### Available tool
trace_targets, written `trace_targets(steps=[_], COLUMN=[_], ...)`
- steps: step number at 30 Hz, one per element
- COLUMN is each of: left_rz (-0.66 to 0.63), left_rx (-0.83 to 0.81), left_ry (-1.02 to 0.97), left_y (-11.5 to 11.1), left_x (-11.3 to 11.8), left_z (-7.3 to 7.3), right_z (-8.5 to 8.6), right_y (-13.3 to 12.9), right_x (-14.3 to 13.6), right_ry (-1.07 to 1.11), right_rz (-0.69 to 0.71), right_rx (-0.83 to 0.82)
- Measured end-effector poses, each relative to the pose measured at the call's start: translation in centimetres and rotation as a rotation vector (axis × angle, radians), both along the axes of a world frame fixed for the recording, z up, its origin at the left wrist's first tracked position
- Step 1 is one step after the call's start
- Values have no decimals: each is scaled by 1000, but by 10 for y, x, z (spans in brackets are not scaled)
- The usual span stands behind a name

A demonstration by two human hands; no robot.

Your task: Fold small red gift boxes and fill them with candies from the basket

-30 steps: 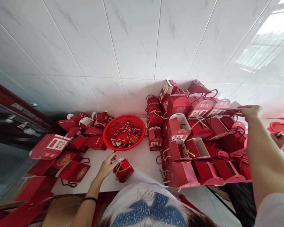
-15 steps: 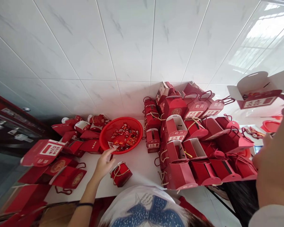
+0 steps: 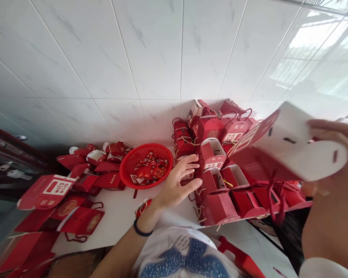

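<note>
My right hand (image 3: 339, 135) grips an opened red gift box (image 3: 255, 158), tilted in the air above the stacked boxes at right. The box's white inner flaps are spread, and a dark red cord handle hangs below it. My left hand (image 3: 181, 179), with a dark band on the wrist, reaches across the table with its fingers apart and nothing in them. It is between a red plastic basket (image 3: 122, 170) of wrapped sweets (image 3: 150, 166) and the stacked boxes. Below it, a small red box tied with twine (image 3: 142, 206) is partly hidden by my forearm.
Rows of red gift boxes (image 3: 220, 208), some open, crowd the table's right side. More red boxes (image 3: 84, 220) are heaped at left. A tiled wall (image 3: 156, 58) rises behind the white table (image 3: 116, 216). A dark cabinet (image 3: 5, 154) stands at far left.
My left hand has moved right, away from the basket's edge toward the stacked boxes. My right hand has brought the open gift box left and closer, tilting it. The view has shifted slightly right.
</note>
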State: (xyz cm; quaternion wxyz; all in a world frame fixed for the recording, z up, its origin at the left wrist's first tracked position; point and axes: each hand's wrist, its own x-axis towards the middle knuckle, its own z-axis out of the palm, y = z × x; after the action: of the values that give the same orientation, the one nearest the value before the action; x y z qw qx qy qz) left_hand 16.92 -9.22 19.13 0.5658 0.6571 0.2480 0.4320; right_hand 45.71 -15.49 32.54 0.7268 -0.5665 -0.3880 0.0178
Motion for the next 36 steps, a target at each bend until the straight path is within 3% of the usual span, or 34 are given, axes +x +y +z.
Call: trace_targets(steps=[2,4,6,9,13,17,19,22,24,29,36], left_rz=[-121,-190,-183,-64,105,115,119,147,169,193,74], left_rx=[-110,-189,-257,-379,-464,-382,-490,-736,-793,-756,-728], left_ry=[-87,-145,-182,-234,-240,-243,-265,-239,-189,12,68], left_y=[-8,-13,-17,-20,-19,-17,-18,-20,-20,-15,-15], left_x=[5,5,2,-8,-20,-26,-28,-36,-43,-58,-66], left_z=[-2,-10,-20,-36,-48,-53,-58,-65,-65,-59,-56], right_z=[-20,-44,-68,-97,-117,-127,-132,-138,-139,-144,-153], right_y=[-1,-2,-4,-7,-11,-13,-14,-16,-17,-20,-20], right_x=[-25,-47,-68,-95,-126,-149,-156,-159,-157,-159,-158], right_ry=[82,188,281,360,473,587,605,482,271,-251,-459], right_rz=[36,163,297,435,558,627,644,676,721,785,877], right_rx=[-35,-25,-46,-128,-201,-265,-300,-340,-365,-452,-521])
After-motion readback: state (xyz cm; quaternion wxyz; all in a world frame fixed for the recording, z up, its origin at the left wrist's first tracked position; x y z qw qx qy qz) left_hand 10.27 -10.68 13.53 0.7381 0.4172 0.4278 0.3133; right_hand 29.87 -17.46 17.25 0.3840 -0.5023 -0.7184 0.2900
